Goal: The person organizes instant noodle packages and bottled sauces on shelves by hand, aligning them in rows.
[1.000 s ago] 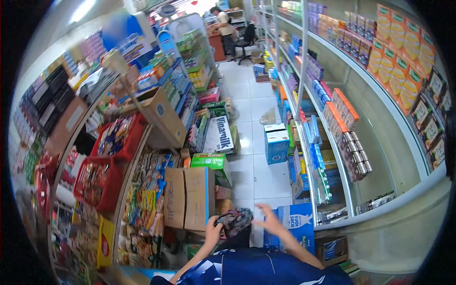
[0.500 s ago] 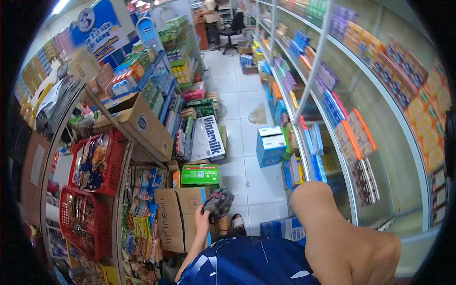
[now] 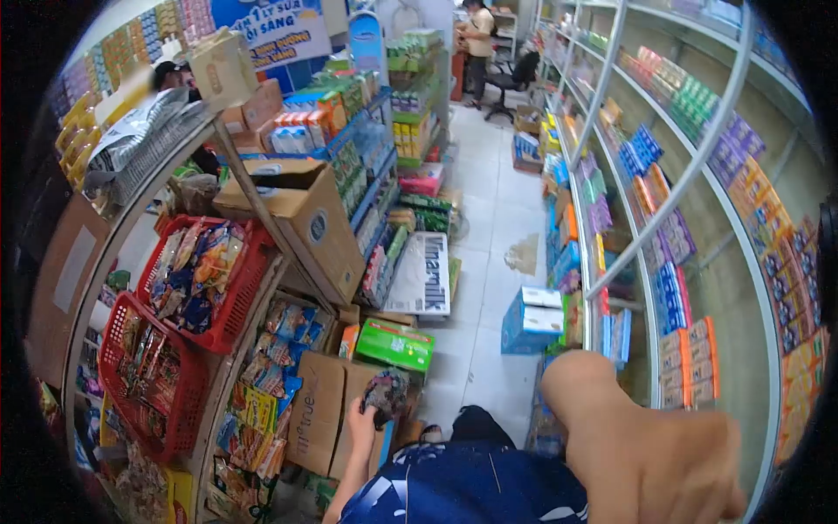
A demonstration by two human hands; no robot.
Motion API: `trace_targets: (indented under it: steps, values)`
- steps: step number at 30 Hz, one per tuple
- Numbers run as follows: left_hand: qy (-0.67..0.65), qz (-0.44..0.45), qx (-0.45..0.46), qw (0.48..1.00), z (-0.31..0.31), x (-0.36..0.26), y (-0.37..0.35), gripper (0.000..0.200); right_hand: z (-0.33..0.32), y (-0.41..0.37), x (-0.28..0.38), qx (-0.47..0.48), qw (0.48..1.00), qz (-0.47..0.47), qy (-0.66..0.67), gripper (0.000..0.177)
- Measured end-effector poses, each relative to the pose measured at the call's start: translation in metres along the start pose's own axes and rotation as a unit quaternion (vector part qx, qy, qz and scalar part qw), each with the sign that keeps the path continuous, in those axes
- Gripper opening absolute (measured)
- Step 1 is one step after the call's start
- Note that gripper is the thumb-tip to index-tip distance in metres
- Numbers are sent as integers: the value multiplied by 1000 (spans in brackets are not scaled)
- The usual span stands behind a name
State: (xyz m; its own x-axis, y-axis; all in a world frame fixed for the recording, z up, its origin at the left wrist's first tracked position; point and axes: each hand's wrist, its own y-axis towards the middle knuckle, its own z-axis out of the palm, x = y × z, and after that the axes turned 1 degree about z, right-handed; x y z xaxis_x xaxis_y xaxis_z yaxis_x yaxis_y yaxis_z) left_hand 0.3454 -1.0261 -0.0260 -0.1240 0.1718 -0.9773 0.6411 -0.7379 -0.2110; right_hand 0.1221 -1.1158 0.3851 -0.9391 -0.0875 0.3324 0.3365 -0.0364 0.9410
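My left hand point(image 3: 360, 426) is closed around a crumpled grey, patterned cloth point(image 3: 389, 397). It hangs beside an open brown cardboard box point(image 3: 323, 410) and below a green carton point(image 3: 394, 345). My right hand point(image 3: 668, 458) is raised close to the camera at the lower right, with the arm bent. Its fingers look curled, and whatever they may hold is hidden. Behind it stand the glass-fronted shelves point(image 3: 650, 288) with stacked milk cartons point(image 3: 687, 362).
Two red baskets point(image 3: 157, 375) of packets sit on a rack at left. A white Vinamilk box point(image 3: 422, 275) and a blue carton point(image 3: 531, 320) flank the tiled aisle point(image 3: 489, 253). Farther off are an office chair point(image 3: 506, 83) and a person standing point(image 3: 477, 48).
My view has swung left and up, so shelves and boxes sit farther right and mostly lower. The cloth stays in my left hand; my right hand stays raised.
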Motion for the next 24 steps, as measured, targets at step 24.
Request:
trace_targets:
  steps: [24]
  values:
    - [192, 207, 30, 959, 283, -58, 115, 29, -304, -9, 167, 60, 926, -92, 361, 20]
